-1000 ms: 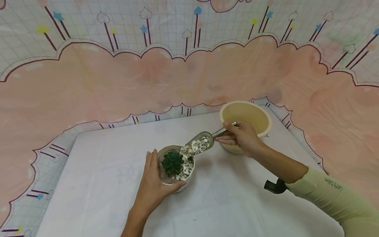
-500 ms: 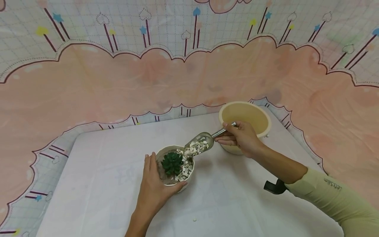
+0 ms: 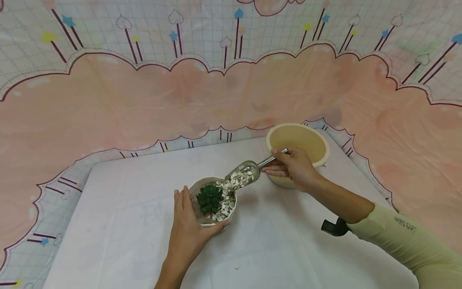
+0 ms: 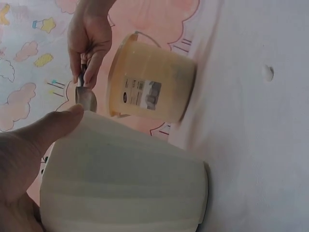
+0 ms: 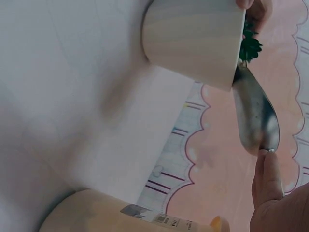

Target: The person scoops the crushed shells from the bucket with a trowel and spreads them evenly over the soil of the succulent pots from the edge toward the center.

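Evidently, the right hand point(image 3: 298, 168) pinches the scoop point(image 3: 257, 170), long axis running near-left over the white pot point(image 4: 128, 174) gripped by the left hand point(image 3: 191, 233).

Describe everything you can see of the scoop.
The scoop looks like shiny grey metal: a rounded, open trough on a slim, straight handle. Pale chips lie in the trough. It tilts tip-down at the rim of the white pot; whether it rests on the rim is unclear. The right hand grips the handle, hiding part of it.
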Demonstrator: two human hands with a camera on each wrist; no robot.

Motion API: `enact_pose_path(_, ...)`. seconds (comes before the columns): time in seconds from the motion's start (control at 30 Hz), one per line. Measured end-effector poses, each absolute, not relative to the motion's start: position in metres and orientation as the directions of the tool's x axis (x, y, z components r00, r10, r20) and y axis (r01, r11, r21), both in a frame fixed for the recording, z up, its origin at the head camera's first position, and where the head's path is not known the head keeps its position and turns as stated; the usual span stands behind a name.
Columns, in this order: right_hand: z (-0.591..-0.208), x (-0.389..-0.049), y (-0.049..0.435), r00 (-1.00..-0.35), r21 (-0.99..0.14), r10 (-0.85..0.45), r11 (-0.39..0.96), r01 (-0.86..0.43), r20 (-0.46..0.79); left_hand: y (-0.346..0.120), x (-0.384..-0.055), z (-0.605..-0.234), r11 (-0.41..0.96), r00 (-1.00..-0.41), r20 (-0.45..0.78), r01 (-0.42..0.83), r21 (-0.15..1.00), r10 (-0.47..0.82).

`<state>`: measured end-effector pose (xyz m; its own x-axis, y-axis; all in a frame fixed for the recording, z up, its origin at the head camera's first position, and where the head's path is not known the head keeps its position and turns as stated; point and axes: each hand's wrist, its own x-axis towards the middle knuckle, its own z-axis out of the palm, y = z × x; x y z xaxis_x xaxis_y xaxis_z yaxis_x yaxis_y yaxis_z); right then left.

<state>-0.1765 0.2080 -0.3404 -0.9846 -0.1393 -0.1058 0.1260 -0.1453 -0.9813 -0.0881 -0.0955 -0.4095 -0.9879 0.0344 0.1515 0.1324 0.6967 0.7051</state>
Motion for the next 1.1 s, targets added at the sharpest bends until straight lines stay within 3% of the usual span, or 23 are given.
enact_pose_path(0.43,-0.342,-0.177,0.208,-0.985,-0.982,-0.14,-0.15,0.119,-0.098,-0.105,-0.096,-0.413,0.654,-0.981,0.158,0.192,0.732,0.111)
enact_pose_path(0.63,-0.341,-0.178,0.208,-0.986,-0.981,-0.143,-0.163,0.108,-0.084,-0.097,-0.091,-0.407,0.689,-0.983,0.175,0.166,0.706,0.057)
enact_pose_path(0.83,-0.339,-0.179,0.208,-0.986,-0.979,-0.148,-0.177,0.099,-0.073,-0.096,-0.093,-0.412,0.696,-0.967,0.249,0.215,0.685,0.054)
enact_pose_path(1.1,-0.341,-0.18,0.209,-0.987,-0.981,-0.134,-0.16,0.113,-0.091,-0.106,-0.1,-0.417,0.652,-0.972,0.196,0.233,0.722,0.129)
